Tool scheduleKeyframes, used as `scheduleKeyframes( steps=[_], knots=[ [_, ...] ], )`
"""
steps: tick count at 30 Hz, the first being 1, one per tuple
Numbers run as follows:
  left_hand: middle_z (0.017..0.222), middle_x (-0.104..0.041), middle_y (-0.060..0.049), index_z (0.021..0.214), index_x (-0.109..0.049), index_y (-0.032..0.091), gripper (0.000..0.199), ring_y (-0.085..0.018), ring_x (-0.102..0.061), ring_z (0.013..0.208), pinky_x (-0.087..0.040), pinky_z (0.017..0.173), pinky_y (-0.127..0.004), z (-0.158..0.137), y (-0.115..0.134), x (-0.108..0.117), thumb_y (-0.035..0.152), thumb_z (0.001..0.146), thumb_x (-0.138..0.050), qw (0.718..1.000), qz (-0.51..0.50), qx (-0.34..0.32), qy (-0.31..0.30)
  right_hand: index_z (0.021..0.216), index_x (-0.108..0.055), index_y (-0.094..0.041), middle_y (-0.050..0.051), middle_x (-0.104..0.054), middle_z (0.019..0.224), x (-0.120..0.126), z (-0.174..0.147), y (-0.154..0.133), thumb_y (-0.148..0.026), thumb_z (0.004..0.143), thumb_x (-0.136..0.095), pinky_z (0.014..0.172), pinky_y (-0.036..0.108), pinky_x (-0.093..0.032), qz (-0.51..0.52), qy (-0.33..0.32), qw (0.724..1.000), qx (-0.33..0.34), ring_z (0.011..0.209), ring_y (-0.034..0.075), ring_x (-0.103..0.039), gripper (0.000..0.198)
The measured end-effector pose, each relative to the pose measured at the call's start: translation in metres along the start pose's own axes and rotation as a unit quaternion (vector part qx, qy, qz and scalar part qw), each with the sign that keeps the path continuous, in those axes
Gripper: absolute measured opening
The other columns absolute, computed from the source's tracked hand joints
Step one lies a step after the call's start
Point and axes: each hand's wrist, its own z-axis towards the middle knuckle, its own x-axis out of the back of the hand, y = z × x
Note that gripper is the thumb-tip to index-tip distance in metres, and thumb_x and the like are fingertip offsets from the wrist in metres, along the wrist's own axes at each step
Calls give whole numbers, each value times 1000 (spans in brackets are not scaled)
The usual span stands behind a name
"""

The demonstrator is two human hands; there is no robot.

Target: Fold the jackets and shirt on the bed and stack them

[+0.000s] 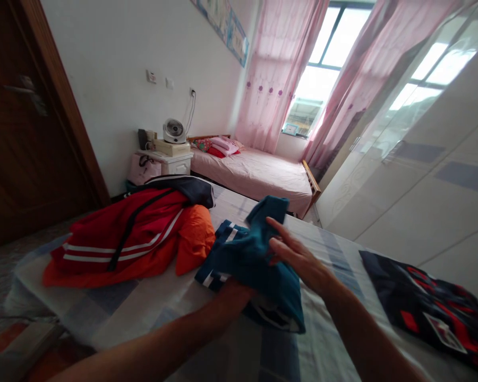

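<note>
- Fingers (281, 229) of the right hand (300, 260), head view: partly spread, forefinger outstretched over the teal garment (258, 249); motion blur, can't tell whether they pinch cloth.
- Left hand (237, 294): tucked under the near-left part of the teal garment; cloth hides its fingers, so opening and hold can't be told.
- Teal garment: on the checked sheet (163, 297), bunched, one part raised beside the right fingers.
- Step, my read: working the cloth into shape. Next move probably calls for a steady left hand underneath and the right hand laying the raised part flat.
- Left of the teal garment: red garment (95, 228) and orange cloth (197, 228), heaped. Well to its right: dark-and-red garment (390, 286).
- Containers, beyond the teal garment and left: pink bag (143, 170) beside the white cabinet (179, 164); contents of both not visible.
</note>
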Motion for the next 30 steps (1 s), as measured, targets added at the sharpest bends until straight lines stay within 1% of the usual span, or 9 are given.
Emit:
scheduleKeyframes(
  steps=[2, 5, 8, 11, 14, 20, 24, 27, 30],
  knots=[
    [104, -68, -7, 94, -62, 18, 22, -23, -61, 104, -47, 92, -38, -27, -10, 19, 24, 73, -57, 986, -117, 109, 52, 138, -36, -27, 6, -62, 117, -14, 17, 11, -47, 83, -51, 80, 34, -50, -50, -28, 998, 20, 91, 19, -63, 60],
    [99, -69, -9, 94, -62, 15, 30, -25, -64, 97, -47, 91, -41, -62, -21, 40, 26, 66, -65, 950, -221, 209, 66, 132, -43, -21, 10, -57, 125, -6, 36, 41, -45, 84, -48, 93, 40, -43, -153, 71, 985, 30, 107, 22, -57, 54],
    [99, -69, -11, 93, -63, 16, 34, -26, -64, 99, -43, 96, -42, -77, -22, 42, 30, 64, -71, 930, -262, 243, 85, 125, -50, -15, 14, -53, 129, 19, 48, 70, -47, 78, -54, 102, 43, -32, -226, 157, 961, -40, 119, 27, -47, 56],
    [114, -65, -10, 98, -63, 19, 39, -26, -57, 112, -37, 103, -42, -69, -18, 30, 38, 65, -73, 924, -297, 219, 100, 109, -60, -14, 14, -59, 119, 38, 55, 87, -51, 70, -61, 100, 42, -35, -197, 149, 960, -135, 116, 30, -49, 54],
    [127, -58, -8, 111, -59, 21, 48, -24, -50, 121, -32, 107, -41, -52, -16, 15, 45, 70, -68, 923, -311, 198, 111, 92, -64, -14, 9, -68, 92, 44, 55, 93, -55, 69, -60, 81, 38, -48, -141, 109, 969, -170, 93, 26, -62, 47],
    [118, -63, -9, 115, -55, 19, 41, -20, -61, 104, -48, 91, -32, -27, -23, 2, 37, 79, -62, 892, -345, 219, 191, 79, -63, -14, 6, -69, 73, 41, 40, 85, -44, 66, -68, 63, 29, -52, 6, 53, 983, -177, 66, 17, -64, 34],
    [109, -66, -5, 105, -56, 20, 26, -17, -63, 96, -51, 76, -28, -12, -10, 3, 25, 79, -58, 914, -286, 140, 251, 86, -62, -15, 5, -69, 75, 42, 14, 63, -35, 67, -70, 64, 26, -52, 139, 61, 978, -141, 64, 15, -64, 28],
    [100, -67, -1, 99, -57, 22, 24, -17, -64, 90, -51, 73, -27, 8, 14, 5, 28, 76, -59, 951, -234, 38, 200, 97, -62, -15, 5, -70, 81, 50, -13, 38, -30, 67, -72, 63, 25, -52, 222, 98, 967, -83, 67, 16, -65, 35],
    [86, -67, 0, 95, -58, 20, 24, -15, -64, 78, -51, 68, -26, 35, 32, 6, 31, 73, -59, 974, -200, 1, 104, 105, -59, -16, 6, -70, 90, 59, -43, 24, -31, 67, -72, 68, 26, -52, 231, 168, 958, -27, 74, 17, -66, 43]
  ],
)
